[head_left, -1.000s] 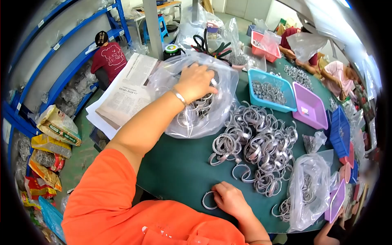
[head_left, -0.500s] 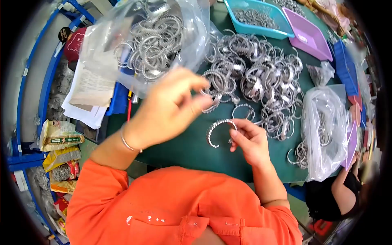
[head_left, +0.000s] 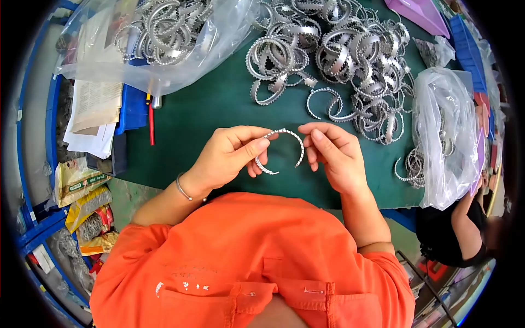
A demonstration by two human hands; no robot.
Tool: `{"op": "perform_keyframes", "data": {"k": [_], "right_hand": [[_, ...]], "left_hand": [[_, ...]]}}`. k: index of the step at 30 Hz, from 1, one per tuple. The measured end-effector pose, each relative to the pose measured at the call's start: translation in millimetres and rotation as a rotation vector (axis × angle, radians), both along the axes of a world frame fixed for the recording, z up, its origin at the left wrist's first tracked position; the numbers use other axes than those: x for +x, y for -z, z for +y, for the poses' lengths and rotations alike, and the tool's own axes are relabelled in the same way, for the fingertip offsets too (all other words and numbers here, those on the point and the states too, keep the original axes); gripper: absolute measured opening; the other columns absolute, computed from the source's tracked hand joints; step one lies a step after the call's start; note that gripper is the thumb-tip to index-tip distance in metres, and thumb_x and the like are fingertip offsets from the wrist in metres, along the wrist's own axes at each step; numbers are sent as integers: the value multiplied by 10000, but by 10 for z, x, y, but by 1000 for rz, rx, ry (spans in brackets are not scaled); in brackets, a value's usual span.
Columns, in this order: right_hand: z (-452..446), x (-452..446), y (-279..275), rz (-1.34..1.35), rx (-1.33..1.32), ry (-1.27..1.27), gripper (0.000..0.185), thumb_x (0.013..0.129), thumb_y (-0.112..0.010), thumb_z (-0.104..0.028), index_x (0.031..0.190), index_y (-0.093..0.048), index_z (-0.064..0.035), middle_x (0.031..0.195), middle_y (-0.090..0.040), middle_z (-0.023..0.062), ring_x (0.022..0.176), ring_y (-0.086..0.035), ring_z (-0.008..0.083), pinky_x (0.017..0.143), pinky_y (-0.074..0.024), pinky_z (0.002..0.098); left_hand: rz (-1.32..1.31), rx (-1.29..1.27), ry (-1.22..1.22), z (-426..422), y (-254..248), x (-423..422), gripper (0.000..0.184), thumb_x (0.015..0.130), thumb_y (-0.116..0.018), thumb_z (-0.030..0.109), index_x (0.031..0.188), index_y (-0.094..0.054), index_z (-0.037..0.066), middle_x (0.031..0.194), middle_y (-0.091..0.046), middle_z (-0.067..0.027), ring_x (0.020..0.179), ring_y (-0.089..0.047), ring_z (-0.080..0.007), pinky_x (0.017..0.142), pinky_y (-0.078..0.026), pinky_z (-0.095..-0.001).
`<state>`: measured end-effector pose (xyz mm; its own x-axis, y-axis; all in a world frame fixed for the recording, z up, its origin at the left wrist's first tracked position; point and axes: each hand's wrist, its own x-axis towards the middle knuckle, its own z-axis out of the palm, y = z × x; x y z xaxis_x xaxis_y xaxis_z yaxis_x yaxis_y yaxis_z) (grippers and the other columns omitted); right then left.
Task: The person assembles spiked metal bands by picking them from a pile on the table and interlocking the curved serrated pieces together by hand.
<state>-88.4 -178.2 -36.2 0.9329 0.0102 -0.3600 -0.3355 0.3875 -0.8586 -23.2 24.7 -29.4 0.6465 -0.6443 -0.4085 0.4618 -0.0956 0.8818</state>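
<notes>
A silver open-ended bangle [head_left: 301, 143] with a beaded edge stands above the green table, its gap facing down. My left hand [head_left: 232, 150] pinches its left side between thumb and fingers, the lower fingers curled behind it. Just to the right of the bangle is my right hand [head_left: 336, 156], thumb and fingers drawn loosely together at its rim. Whether those fingertips touch the bangle or hold anything small, I cannot tell. Beyond both hands lies a heap of similar silver bangles [head_left: 363, 60]; one loose bangle [head_left: 324, 104] rests at its near edge.
A clear plastic bag [head_left: 186, 79] of bangles lies at the upper left, beside papers [head_left: 93, 109] and a red pen [head_left: 152, 126]. Another plastic bag [head_left: 443, 126] lies at right, near a purple tray [head_left: 424, 16]. Another person's arm [head_left: 465, 235] shows at the right edge.
My left hand has come down from near the heap and now grips the bangle, which my right hand held before. The view has shifted, so the table things appear higher.
</notes>
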Motion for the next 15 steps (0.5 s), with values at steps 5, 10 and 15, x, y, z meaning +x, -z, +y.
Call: {"op": "perform_keyframes", "data": {"k": [5, 10, 15], "right_hand": [[56, 14, -57, -33, -145, -155, 219, 853, -562, -114, 994, -586, 53, 763, -524, 16, 551, -489, 57, 474, -414, 186], [32, -10, -15, -35, -41, 13, 231, 853, -564, -118, 1009, -574, 53, 745, -554, 47, 552, -512, 74, 483, -461, 214], [14, -10, -14, -25, 1, 68, 232, 859, -556, -128, 999, -568, 57, 744, -564, 67, 538, -536, 96, 491, -491, 235]], "left_hand": [[-144, 47, 19, -50, -14, -29, 258, 892, -486, 136, 1092, -547, -14, 759, -578, -46, 594, -529, -79, 551, -449, -199], [-16, -53, -61, -11, 9, -11, 251, 894, -482, 124, 1099, -529, -12, 844, -587, -70, 650, -560, -101, 613, -471, -218], [101, -185, -118, -9, 7, -21, 225, 898, -469, 110, 1066, -524, -28, 859, -596, -99, 741, -622, -169, 673, -517, -271]]}}
